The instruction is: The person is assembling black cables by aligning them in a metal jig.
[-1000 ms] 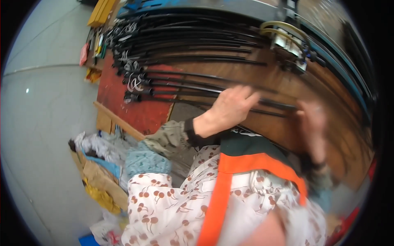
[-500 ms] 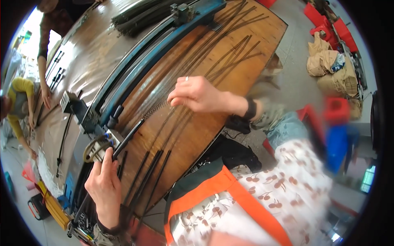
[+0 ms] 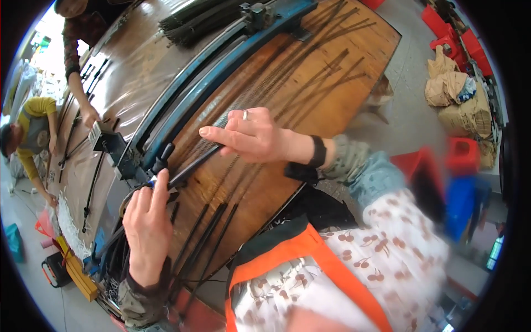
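My right hand (image 3: 255,135) is closed around the upper end of a black tube (image 3: 194,165), its index finger stretched along toward the left. A thin coiled spring (image 3: 238,105) runs beyond that hand over the wooden board. My left hand (image 3: 148,227) is beside the tube's lower part, at a small clamp fixture with a black-knobbed lever (image 3: 160,160). Its index finger points up and the other fingers bend over the fixture; what they grip is hidden. A long blue metal rail (image 3: 188,102) passes just beyond both hands.
Several black tubes with springs (image 3: 218,213) lie on the wooden board (image 3: 326,105). A dark bundle of rods (image 3: 193,25) is at the back. Two people work across the table at the left; one person's hand (image 3: 89,115) is near the rail's end bracket. Red bins (image 3: 463,155) stand at right.
The black tube has slid up and to the right, its end reaching my right hand, which has closed on it. My left hand stays by the fixture. The view has shifted slightly.
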Demonstrator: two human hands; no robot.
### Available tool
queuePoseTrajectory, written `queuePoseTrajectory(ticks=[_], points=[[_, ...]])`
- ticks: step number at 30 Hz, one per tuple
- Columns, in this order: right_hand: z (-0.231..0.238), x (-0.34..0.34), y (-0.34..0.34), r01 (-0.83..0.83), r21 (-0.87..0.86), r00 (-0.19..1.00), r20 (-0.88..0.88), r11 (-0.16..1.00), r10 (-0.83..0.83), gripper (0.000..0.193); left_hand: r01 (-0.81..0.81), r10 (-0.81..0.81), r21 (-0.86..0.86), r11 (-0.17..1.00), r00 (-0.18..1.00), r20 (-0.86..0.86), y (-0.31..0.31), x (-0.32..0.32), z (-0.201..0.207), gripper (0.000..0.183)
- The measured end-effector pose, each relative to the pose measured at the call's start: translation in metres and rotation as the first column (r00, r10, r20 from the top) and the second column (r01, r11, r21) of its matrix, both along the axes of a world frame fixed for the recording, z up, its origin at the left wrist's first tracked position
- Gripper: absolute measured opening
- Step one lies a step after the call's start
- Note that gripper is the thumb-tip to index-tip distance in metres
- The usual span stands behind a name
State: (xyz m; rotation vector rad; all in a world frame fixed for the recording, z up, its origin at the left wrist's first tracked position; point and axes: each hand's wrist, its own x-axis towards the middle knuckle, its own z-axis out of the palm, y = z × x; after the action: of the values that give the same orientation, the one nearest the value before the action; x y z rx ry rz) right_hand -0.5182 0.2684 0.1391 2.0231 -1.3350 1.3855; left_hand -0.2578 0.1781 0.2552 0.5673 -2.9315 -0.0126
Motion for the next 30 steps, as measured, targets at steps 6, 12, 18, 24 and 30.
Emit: queuePoseTrajectory(ticks=[6, 12, 18, 24, 30], points=[[-0.025, -0.079, -0.026, 0.300, 0.181, 0.954, -0.083, 0.937, -0.289, 0.023, -0.482, 0.399, -0.292, 0.826, 0.866, -0.301, -0.071, 0.131, 0.045, 0.016], [0.030, 0.035, -0.124, -0.314, 0.490, 0.897, 0.435, 0.813, 0.084, 0.014, -0.495, 0.331, -0.278, 0.823, 0.816, -0.473, -0.085, 0.171, 0.054, 0.020], [0.072, 0.134, -0.201, -0.570, 0.378, 0.819, 0.333, 0.729, 0.468, 0.014, -0.674, 0.576, -0.099, 0.732, 0.690, -0.439, -0.042, 0.246, 0.051, 0.022], [0.075, 0.147, -0.214, -0.569, 0.416, 0.811, 0.142, 0.709, 0.568, 0.013, -0.723, 0.666, 0.016, 0.691, 0.628, -0.403, -0.026, 0.281, 0.024, 0.022], [0.070, 0.167, -0.225, -0.347, 0.593, 0.841, -0.145, 0.726, 0.521, 0.006, -0.671, 0.600, 0.010, 0.742, 0.657, -0.456, -0.048, 0.264, 0.017, 0.022]])
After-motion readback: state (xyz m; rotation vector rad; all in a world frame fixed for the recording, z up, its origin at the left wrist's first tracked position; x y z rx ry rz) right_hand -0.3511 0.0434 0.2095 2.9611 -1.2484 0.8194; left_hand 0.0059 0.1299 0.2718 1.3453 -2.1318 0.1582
